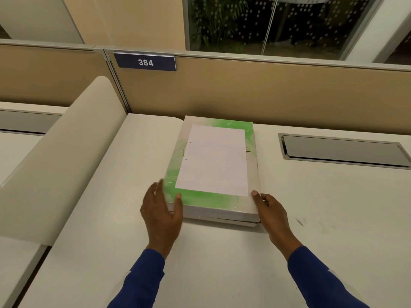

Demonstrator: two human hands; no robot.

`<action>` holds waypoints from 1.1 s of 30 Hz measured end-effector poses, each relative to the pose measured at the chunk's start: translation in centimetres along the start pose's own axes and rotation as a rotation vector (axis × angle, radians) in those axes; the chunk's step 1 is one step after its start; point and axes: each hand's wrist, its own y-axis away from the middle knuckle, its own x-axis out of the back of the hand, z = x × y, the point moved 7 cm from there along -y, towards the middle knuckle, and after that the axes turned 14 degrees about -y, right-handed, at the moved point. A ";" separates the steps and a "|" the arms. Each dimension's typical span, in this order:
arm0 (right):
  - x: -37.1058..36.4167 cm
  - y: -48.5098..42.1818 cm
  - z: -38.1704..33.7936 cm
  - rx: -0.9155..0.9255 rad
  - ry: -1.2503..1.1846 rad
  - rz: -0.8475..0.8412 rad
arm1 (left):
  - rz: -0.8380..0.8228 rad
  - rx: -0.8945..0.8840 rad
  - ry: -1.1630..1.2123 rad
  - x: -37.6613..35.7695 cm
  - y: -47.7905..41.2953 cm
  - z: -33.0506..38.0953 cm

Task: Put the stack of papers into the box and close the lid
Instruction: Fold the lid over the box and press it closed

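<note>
A flat box (pixel 222 211) with a green and white lid (pixel 200 197) lies on the desk, lid down. White punched papers (pixel 214 161) rest on top of the lid. My left hand (pixel 162 210) is at the box's near left corner, thumb on the lid's top and fingers spread along the left side. At the near right corner, my right hand (pixel 270 210) has its thumb tip on the lid's edge and its fingers against the side. Whether either hand truly grips the box I cannot tell.
The box sits on a white desk (pixel 222 263) backed by a tan partition (pixel 266 94) carrying a blue sign reading 384 (pixel 145 62). A metal cable hatch (pixel 343 150) is set into the desk at the right. A cream divider panel (pixel 57 161) stands at the left.
</note>
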 end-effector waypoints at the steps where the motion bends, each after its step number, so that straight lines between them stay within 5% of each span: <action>1: 0.0 0.1 0.1 0.002 0.017 -0.003 | -0.075 0.168 0.099 -0.4 -0.3 -0.9; 3: 0.0 0.2 0.3 0.000 0.018 -0.013 | -0.209 0.355 0.239 -1.5 -0.3 -2.0; 15: -0.4 1.1 1.0 0.049 0.063 0.002 | -0.181 0.334 0.227 -0.6 0.1 -3.0; 25: -1.3 2.4 1.8 0.229 0.372 0.017 | -0.149 0.081 -0.260 -1.6 0.6 -2.8; 33: -3.6 -0.3 -2.8 0.411 0.512 0.038 | -0.244 -0.065 -0.305 -3.5 -3.4 0.6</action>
